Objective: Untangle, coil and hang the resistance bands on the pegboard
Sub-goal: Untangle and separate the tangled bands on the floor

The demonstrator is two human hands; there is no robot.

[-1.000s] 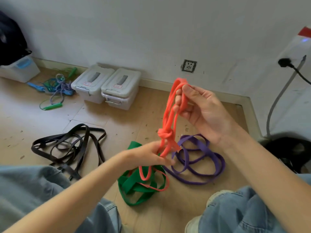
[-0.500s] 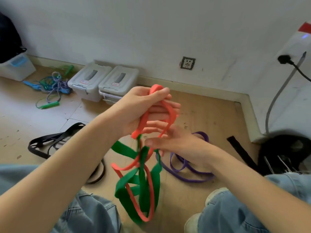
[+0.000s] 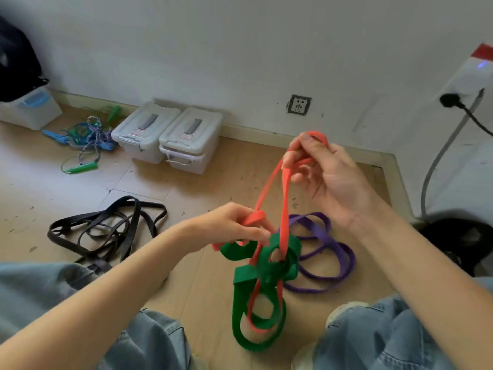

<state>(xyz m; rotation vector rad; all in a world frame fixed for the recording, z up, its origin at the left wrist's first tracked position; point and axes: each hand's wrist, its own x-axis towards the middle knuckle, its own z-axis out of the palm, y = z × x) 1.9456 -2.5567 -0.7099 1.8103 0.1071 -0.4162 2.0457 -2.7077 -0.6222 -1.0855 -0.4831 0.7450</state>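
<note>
Underfoot, wood floor (image 3: 208, 292) meets white wall (image 3: 240, 49); both hands' fingers (image 3: 298, 156) pinch the red band (image 3: 285, 209).

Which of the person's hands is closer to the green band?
Left. The left hand pinches the red band right at the green band tangle; the right hand holds the red band's top loop well above it.

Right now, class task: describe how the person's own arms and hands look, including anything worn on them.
Both forearms are bare up to the frame edge: no sleeves, watch, bracelets or gloves show. The left hand and right hand are bare too, with no rings visible and short, unpainted nails. No markings or cables show on either arm. Light blue denim jeans cover the legs below.
</note>
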